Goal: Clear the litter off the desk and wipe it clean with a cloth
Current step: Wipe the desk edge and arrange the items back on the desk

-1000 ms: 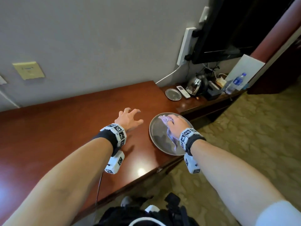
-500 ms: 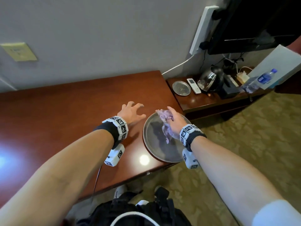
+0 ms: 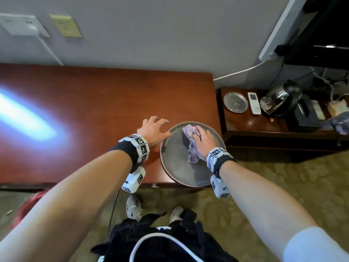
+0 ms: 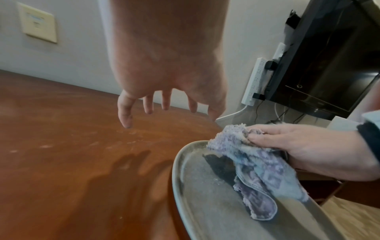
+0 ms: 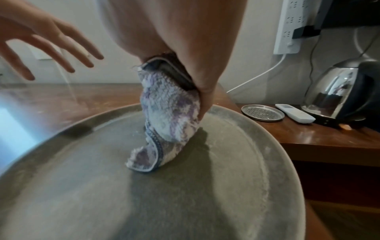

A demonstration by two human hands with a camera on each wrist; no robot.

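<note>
the cloth point(image 3: 190, 142) is being held bunched in the right hand point(image 3: 203, 141) over the far half of a large round metal tray point(image 3: 175, 167), which is lying on the right end of the desk point(image 3: 94, 103) with its near rim overhanging the desk edge. in the right wrist view the cloth's hanging corner is touching the tray floor. the cloth is being read as soft, light terry, limp and easily crumpled; judgement: it is best taken in a gathered fistful, as it is now, so that a flat pad can be pressed down for wiping. the tray is being read as thin, rigid and smooth, likely to slide on the polished wood, so its rim is the place to steady it.

grip, right: fingers and thumb are being curled round the bunched cloth, clamped on it, with a loose tail left hanging.

grip, left: the left hand point(image 3: 154, 129) is being held just beside the tray's left rim, fingers spread apart and slightly bent, nothing held. whether the fingertips point(image 4: 125, 120) are touching the desk cannot be told; a shadow beneath them suggests a hover.

pale dusty smears are being noted on the desk top near the tray.
</note>
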